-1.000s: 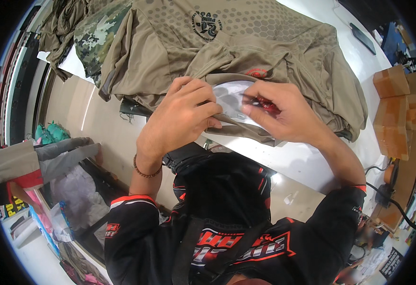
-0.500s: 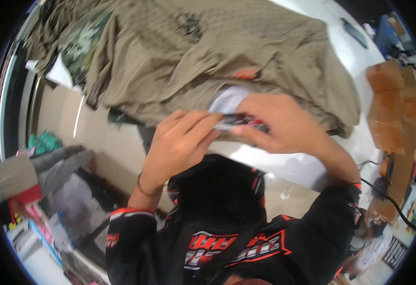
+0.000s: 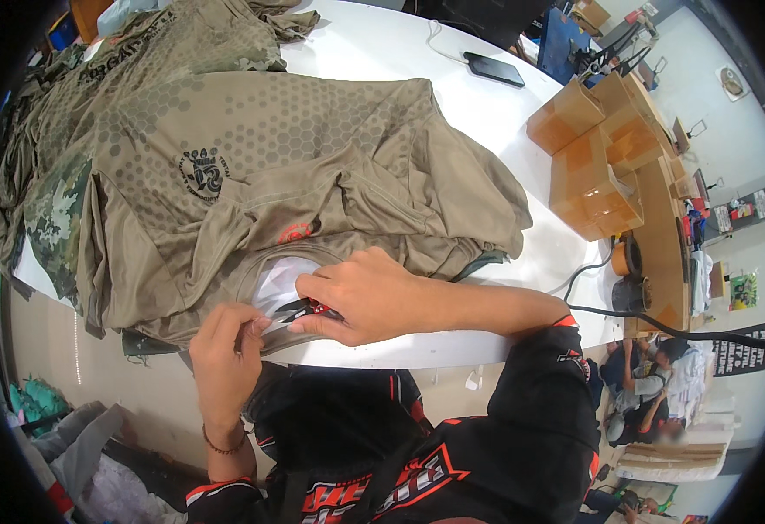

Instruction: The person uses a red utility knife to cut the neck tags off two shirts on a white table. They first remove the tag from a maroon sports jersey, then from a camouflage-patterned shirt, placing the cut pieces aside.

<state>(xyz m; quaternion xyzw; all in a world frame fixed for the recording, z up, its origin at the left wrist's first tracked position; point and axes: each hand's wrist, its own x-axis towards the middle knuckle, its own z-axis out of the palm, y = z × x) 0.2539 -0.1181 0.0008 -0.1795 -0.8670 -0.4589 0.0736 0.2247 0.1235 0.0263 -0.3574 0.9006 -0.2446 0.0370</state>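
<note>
In my right hand (image 3: 360, 297) is a pair of small red and black thread snips (image 3: 317, 308), its blades parted and pointing left. The tips lie close to the pinched fingertips of my left hand (image 3: 227, 354). What those left fingers hold, a pale bit by the garment's near edge, is too small to make out. Both hands are at the neck opening of an olive-brown shirt (image 3: 269, 113) with a hexagon pattern and a dark emblem. White material (image 3: 284, 284) shows inside the opening, and an orange-red print (image 3: 294, 231) lies just beyond it.
More patterned shirts (image 3: 129, 65) are heaped at the far left of the white table (image 3: 382, 52). A phone (image 3: 494, 69) on a cable lies at the back. Cardboard boxes (image 3: 596, 183) stand at the right, near a black cable (image 3: 662, 325). People (image 3: 653, 384) sit farther right.
The view has turned, showing more of the table and room at right. The snips have come out from between my hands, and their blades now show parted beside my left fingertips.
</note>
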